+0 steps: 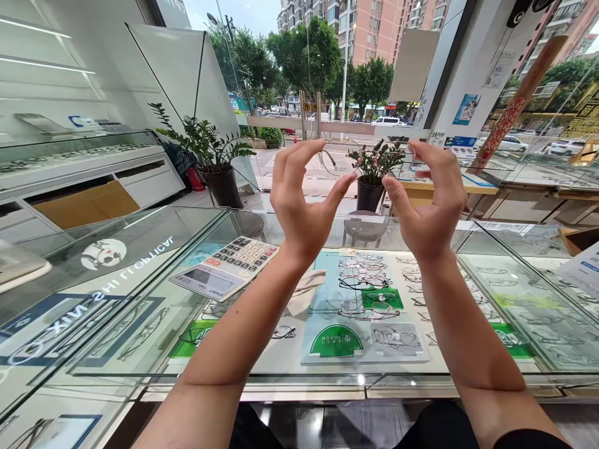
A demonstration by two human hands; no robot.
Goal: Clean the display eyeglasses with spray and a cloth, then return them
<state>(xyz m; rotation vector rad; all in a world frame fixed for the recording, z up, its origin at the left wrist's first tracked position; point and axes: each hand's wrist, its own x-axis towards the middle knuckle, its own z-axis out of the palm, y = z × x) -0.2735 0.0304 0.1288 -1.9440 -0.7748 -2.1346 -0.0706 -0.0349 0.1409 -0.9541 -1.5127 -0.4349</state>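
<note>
A thin-rimmed pair of eyeglasses (330,158) is raised above the glass counter against the bright window. My left hand (302,206) pinches one side of it, with index finger above and thumb lower down. At the other side, my right hand (434,209) grips it in the same way. The frame is so fine that its middle is hard to make out before the plant behind. Under my left forearm, a beige cloth (309,284) lies on the counter beside a calculator (224,269).
The glass display counter (327,381) spans the view below my arms, with several eyeglass frames (365,274) inside. Beyond it stand a stool (365,226) and potted plants (224,184). Another display case (116,159) is at the left, and papers (584,274) lie at the right.
</note>
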